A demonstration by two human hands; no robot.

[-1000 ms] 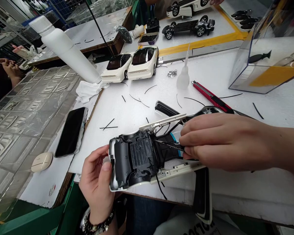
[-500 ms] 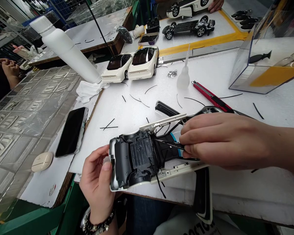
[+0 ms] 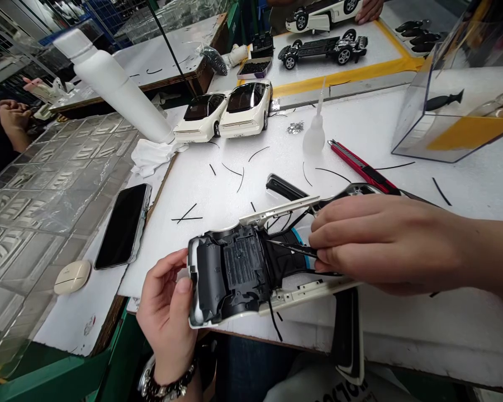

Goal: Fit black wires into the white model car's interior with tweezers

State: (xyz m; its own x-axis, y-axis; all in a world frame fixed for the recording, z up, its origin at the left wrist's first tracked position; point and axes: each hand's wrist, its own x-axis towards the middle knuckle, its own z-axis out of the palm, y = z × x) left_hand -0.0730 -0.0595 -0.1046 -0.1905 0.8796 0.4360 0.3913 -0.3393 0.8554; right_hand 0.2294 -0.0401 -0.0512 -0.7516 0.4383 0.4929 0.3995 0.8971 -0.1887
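An upside-down model car body (image 3: 243, 262), white outside with black parts inside, lies at the table's front edge with its doors spread open. My left hand (image 3: 167, 312) grips its left end, thumb on the near side. With closed fingers my right hand (image 3: 373, 243) holds slim dark tweezers (image 3: 291, 245), their tips inside the body by a black strip along the middle. A thin black strip end (image 3: 275, 321) hangs over the near side. Part of the body's right end is hidden beneath my right hand. Beyond that hand lies a red utility knife (image 3: 362, 166).
Two white model cars (image 3: 245, 109), a dropper bottle (image 3: 314, 134) and loose black strips stand or lie farther back. A phone (image 3: 121, 226), a tall white bottle (image 3: 117, 89) and clear trays (image 3: 20, 223) are at left. A clear box (image 3: 456, 128) stands at right; a co-worker's hand (image 3: 369, 10) is behind.
Both hands and the car body are almost still, with the tweezers shifted very slightly right. One thin strip lying on the table behind has turned.
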